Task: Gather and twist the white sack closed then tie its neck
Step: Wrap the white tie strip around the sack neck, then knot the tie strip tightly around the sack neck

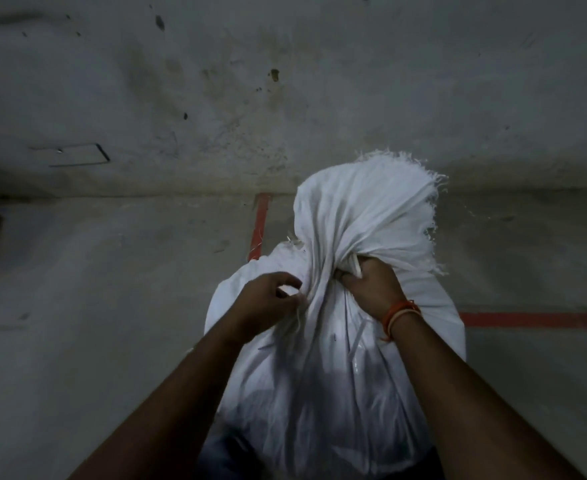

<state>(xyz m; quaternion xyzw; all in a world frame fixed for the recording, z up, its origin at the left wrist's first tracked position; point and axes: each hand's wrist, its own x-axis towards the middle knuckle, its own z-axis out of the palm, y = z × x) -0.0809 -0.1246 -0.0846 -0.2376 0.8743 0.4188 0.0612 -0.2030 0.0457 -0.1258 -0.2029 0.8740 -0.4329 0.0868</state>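
1. Head view: white sack (319,375) stands upright on the concrete floor (94,306), close in front of the person, between both forearms.
2. Sack mouth is gathered into a bunched neck (323,271); loose frayed top (364,202) flares up above the hands.
3. Right hand (371,285) is clenched around the neck from the right side, fingers buried in the fabric, a white strip showing at the knuckles.
4. Left hand (268,296) sits on the neck's left side, fingers curled, pinching a thin white string (297,306) against the cloth.
5. Orange thread bands (399,315) circle the right wrist.
6. Red painted lines (534,320) mark the floor behind the sack; stained wall (285,81) beyond.
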